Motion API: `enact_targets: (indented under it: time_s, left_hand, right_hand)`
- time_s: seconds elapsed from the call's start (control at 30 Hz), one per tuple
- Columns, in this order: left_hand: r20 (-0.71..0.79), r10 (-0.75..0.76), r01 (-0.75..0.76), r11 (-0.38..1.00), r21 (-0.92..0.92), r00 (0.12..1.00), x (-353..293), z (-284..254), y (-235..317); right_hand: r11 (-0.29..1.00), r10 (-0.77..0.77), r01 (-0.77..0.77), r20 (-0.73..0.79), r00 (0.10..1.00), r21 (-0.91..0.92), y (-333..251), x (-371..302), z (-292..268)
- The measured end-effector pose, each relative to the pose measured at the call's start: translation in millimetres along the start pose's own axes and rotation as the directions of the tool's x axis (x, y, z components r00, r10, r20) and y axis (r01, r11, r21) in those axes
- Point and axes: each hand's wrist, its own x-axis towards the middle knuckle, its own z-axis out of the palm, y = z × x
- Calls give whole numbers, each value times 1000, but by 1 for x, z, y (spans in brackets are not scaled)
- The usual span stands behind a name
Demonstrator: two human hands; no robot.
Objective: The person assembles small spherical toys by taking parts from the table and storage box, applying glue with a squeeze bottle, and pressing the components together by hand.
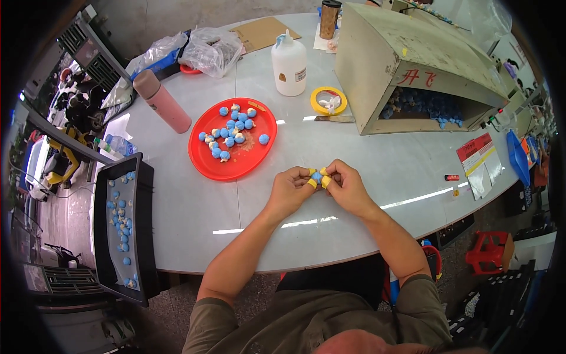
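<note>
Above the grey table (295, 236), my left hand (288, 192) and my right hand (350, 191) meet in front of me. Yellow covers wrap the thumb and forefinger tips of both. Pinched between these fingertips is a small blue piece (317, 176), mostly hidden by the fingers. It resembles the small blue balls (230, 124) with pale tufts on a round red plate (206, 169) to the left of my hands. One blue ball (263, 139) lies apart near the plate's right rim.
A black tray (147, 236) with more blue balls stands at the left. Behind are a pink flask (162, 101), a white squeeze bottle (289, 66), a yellow tape roll (314, 105) and a knife (335, 118). A beige metal box (377, 71) holding blue pieces occupies the back right.
</note>
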Motion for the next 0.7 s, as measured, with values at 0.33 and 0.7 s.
enact_targets:
  time_s: [0.33,0.7]
  left_hand:
    - [24,-81,82,996,-32,996,-1,1,11]
    - [37,-11,15,995,-97,999,0,1,6]
  right_hand:
    - [998,46,-48,45,998,40,1,3,-5]
    - [981,146,-159,111,983,116,-8,7,-14]
